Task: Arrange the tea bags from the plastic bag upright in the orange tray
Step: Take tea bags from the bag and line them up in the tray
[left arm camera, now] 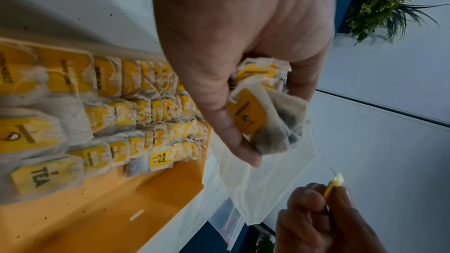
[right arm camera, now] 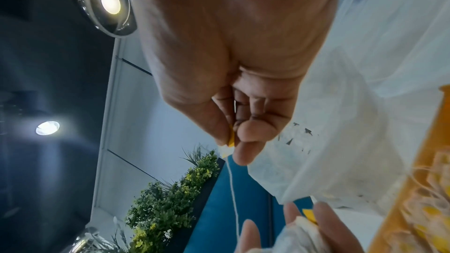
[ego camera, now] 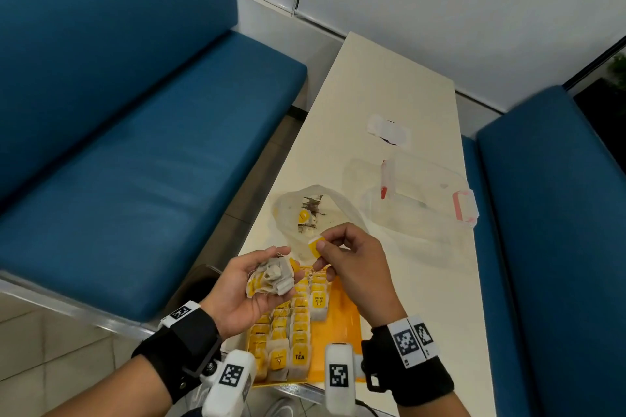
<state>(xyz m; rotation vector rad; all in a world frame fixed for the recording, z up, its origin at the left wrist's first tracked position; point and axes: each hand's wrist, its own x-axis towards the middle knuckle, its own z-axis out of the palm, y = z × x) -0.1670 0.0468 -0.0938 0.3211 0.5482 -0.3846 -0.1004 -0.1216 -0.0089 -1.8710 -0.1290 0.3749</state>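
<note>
My left hand (ego camera: 250, 284) (left arm camera: 243, 88), palm up above the orange tray's (ego camera: 342, 325) far end, cups a bunch of tea bags (ego camera: 271, 276) (left arm camera: 263, 114). My right hand (ego camera: 342, 257) (right arm camera: 233, 138) pinches one yellow tag (ego camera: 316, 245) (right arm camera: 230, 138) (left arm camera: 334, 185) between thumb and forefinger. A thin string (right arm camera: 232, 186) runs from that tag down to the bunch. The tray (left arm camera: 116, 209) holds several rows of upright tea bags (ego camera: 291, 325) (left arm camera: 126, 114) along its left side. The clear plastic bag (ego camera: 311, 213) (right arm camera: 353, 122) lies just beyond the hands with a few tea bags inside.
A clear lidded box with pink clasps (ego camera: 426, 200) sits right of the bag on the narrow cream table (ego camera: 389, 85). A small wrapper (ego camera: 389, 130) lies farther back. Blue benches (ego camera: 135, 145) flank the table on both sides.
</note>
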